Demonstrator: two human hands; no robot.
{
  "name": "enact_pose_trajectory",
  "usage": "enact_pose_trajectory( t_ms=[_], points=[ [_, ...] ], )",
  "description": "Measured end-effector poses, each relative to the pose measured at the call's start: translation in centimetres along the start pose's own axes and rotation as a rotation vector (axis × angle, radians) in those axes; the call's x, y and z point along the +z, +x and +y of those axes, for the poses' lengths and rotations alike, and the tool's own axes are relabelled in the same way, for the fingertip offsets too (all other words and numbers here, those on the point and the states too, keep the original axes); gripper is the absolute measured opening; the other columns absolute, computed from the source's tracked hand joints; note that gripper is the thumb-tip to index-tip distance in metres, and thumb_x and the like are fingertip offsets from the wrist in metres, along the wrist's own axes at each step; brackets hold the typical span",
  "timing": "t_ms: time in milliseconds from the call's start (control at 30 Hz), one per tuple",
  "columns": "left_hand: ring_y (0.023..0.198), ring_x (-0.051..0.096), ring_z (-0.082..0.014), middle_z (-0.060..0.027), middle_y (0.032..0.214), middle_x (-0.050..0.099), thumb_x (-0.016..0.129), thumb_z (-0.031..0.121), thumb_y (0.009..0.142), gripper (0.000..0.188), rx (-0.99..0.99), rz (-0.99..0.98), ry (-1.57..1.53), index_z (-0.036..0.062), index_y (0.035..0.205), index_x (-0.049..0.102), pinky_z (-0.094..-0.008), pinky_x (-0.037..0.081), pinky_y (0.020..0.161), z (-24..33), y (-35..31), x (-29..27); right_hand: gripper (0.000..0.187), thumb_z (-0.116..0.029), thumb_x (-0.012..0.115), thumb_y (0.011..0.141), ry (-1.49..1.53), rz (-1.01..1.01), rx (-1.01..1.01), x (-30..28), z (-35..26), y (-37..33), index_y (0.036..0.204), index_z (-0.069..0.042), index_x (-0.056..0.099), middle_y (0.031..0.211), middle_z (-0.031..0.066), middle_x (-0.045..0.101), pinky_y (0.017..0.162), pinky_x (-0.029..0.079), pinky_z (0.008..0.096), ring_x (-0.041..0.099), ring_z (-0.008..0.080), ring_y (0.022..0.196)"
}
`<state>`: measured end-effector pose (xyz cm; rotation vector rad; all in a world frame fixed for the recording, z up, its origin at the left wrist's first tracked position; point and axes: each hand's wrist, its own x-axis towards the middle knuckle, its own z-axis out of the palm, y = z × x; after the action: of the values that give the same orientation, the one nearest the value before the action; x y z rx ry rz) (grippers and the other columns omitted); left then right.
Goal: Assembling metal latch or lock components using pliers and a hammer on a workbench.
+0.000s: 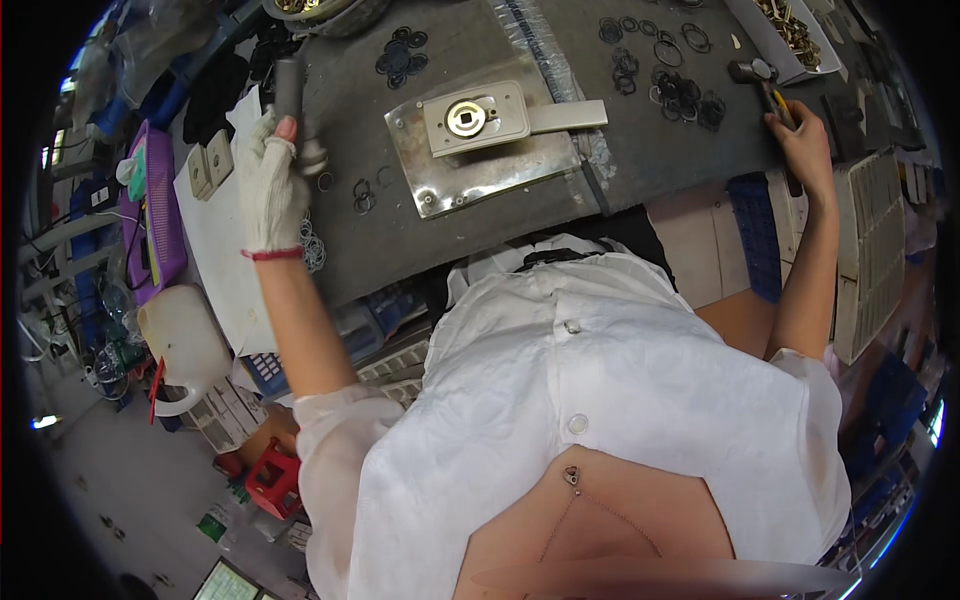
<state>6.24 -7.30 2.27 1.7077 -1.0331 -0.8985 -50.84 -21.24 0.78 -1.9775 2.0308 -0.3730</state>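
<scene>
My left hand, in a white knit glove with a bare thumb tip, is closed around a dark grey metal cylinder at the left of the bench. My bare right hand grips a hammer by its handle at the far right; the head lies by the bench top. Between my hands a pale lever-handle lock plate with a brass-coloured round, square-holed centre rests on a shiny metal base plate. Neither hand touches it.
Black rings lie in groups on the grey bench, left and right of the plate. A white box of brass-coloured parts stands far right. Beyond my left hand are pale blocks, a purple basket and a white jug.
</scene>
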Motion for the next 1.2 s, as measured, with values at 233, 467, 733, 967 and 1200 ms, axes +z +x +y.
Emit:
enact_pose_trajectory(
  t_ms=[233, 467, 733, 967, 1200],
  points=[
    [0.087, 0.06, -0.0112, -0.0096, 0.105, 0.065, 0.068, 0.018, 0.089, 0.044, 0.338, -0.14, -0.079, -0.0025, 0.125, 0.053, -0.0245, 0.049, 0.078, 6.7, -3.7, 9.0, 0.037, -0.018, 0.07, 0.082, 0.138, 0.073, -0.144, -0.9, -3.8, -2.5, 0.114, -0.001, 0.063, 0.1, 0.0141, 0.069, 0.085, 0.048, 0.0329, 0.066, 0.0225, 0.094],
    [0.096, 0.061, -0.0125, -0.0089, 0.114, 0.067, 0.07, 0.01, 0.087, 0.04, 0.364, -0.245, 0.053, 0.001, 0.123, 0.054, -0.0251, 0.049, 0.078, 6.1, -3.8, 10.8, 0.036, -0.006, 0.073, 0.083, 0.351, 0.042, -0.564, 0.7, -9.6, -5.6, 0.117, -0.003, 0.06, 0.102, 0.0076, 0.066, 0.089, 0.046, 0.0273, 0.062, 0.0153, 0.098],
    [0.099, 0.063, -0.0145, -0.0114, 0.116, 0.066, 0.068, 0.005, 0.087, 0.048, 0.428, -0.294, 0.131, -0.0009, 0.13, 0.047, -0.0267, 0.052, 0.082, 5.6, -3.8, 10.2, 0.055, 0.007, 0.067, 0.076, 0.595, 0.39, -1.076, -3.6, -19.5, -6.3, 0.128, 0.005, 0.051, 0.109, 0.0125, 0.063, 0.086, 0.049, 0.0264, 0.062, 0.016, 0.094],
    [0.098, 0.064, -0.0128, -0.0118, 0.108, 0.067, 0.066, -0.005, 0.079, 0.062, 0.251, -0.363, 0.142, -0.0037, 0.137, 0.043, -0.0287, 0.054, 0.086, 7.4, -4.4, 11.0, 0.055, 0.005, 0.065, 0.074, 0.4, 0.246, -1.43, -1.8, -23.7, -4.5, 0.127, 0.007, 0.053, 0.094, 0.0146, 0.062, 0.071, 0.051, 0.0328, 0.062, 0.0251, 0.078],
    [0.088, 0.064, -0.0124, -0.0102, 0.102, 0.068, 0.072, 0.007, 0.082, 0.057, 0.426, -0.265, 0.18, -0.0019, 0.132, 0.048, -0.0282, 0.053, 0.079, 5.4, -3.8, 11.1, 0.048, 0.007, 0.069, 0.077, 0.653, 0.49, -1.342, -2.4, -24.0, -4.6, 0.123, 0.004, 0.058, 0.095, 0.0125, 0.065, 0.075, 0.05, 0.03, 0.064, 0.0211, 0.083]
  ],
)
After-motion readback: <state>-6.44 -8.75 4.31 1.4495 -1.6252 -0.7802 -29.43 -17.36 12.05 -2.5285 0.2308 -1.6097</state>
